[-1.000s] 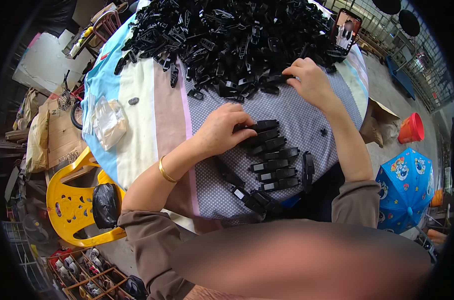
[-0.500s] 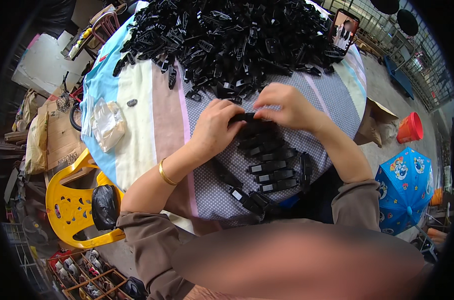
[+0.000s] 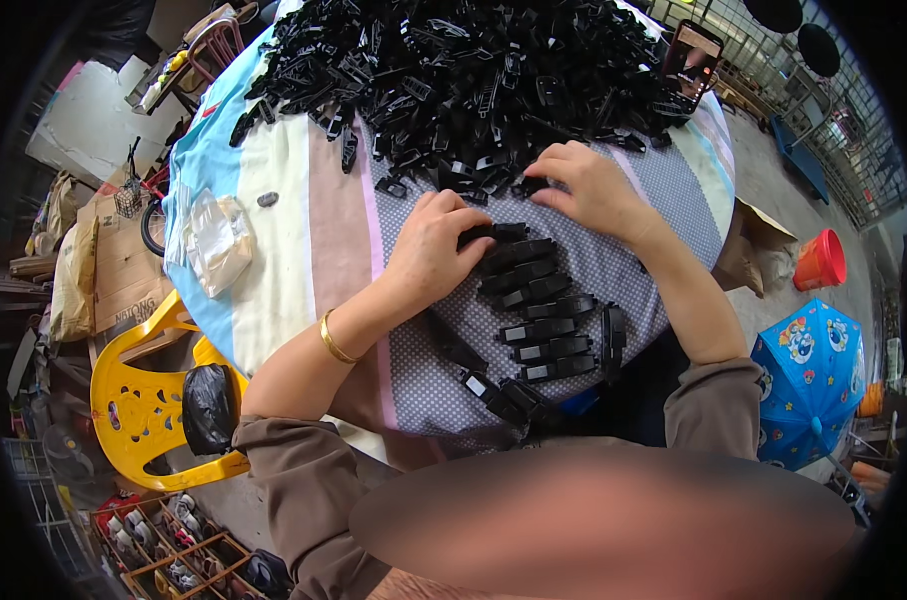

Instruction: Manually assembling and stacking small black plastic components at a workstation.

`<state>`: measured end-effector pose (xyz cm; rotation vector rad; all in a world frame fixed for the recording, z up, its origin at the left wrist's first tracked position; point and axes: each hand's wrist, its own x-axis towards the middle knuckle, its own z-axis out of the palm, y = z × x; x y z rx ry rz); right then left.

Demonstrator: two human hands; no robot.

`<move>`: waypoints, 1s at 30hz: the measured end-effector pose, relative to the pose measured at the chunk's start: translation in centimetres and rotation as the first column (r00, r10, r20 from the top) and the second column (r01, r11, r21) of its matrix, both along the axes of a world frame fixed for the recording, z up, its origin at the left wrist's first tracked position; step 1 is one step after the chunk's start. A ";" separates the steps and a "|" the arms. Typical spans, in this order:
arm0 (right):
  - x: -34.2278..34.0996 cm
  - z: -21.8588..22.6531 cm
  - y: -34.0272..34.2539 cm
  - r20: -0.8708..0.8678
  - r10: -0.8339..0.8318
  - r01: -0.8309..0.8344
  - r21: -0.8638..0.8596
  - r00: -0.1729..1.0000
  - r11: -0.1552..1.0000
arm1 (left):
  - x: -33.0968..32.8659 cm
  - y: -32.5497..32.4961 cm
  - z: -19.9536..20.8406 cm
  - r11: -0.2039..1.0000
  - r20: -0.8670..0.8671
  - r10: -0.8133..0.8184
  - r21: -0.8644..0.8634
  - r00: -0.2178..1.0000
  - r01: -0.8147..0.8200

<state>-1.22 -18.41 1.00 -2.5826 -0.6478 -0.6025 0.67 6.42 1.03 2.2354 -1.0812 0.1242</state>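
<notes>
Pinching between thumb and fingers: left hand [image 3: 434,245], closed on the end piece [image 3: 509,232], black plastic, at the far end of the row. Right hand [image 3: 582,190]: thumb and fingertips at a loose piece [image 3: 530,187] on the pile's near edge; firm grip or mere touch, cannot tell. Half a second ago the two hands meet at the row; now they stand apart, the right one farther to the right. Row [image 3: 549,330] of black pieces: near the pile [image 3: 454,80], one longer than a second ago. Phone [image 3: 691,65]: far right, screen now darker.
</notes>
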 end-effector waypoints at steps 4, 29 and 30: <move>-0.5 0.7 1.0 -0.107 0.072 -0.065 0.061 0.992 0.996 | -0.2 0.2 -0.1 1.000 0.013 0.014 -0.006 1.000 -0.014; -1.7 1.0 1.7 -0.119 0.157 -0.151 0.062 0.980 0.987 | 0.3 0.5 0.1 1.000 0.020 0.007 -0.017 1.000 -0.006; -1.7 1.1 1.6 -0.119 0.160 -0.153 0.063 0.980 0.986 | 0.5 0.5 0.1 1.000 -0.021 0.014 -0.012 1.000 -0.014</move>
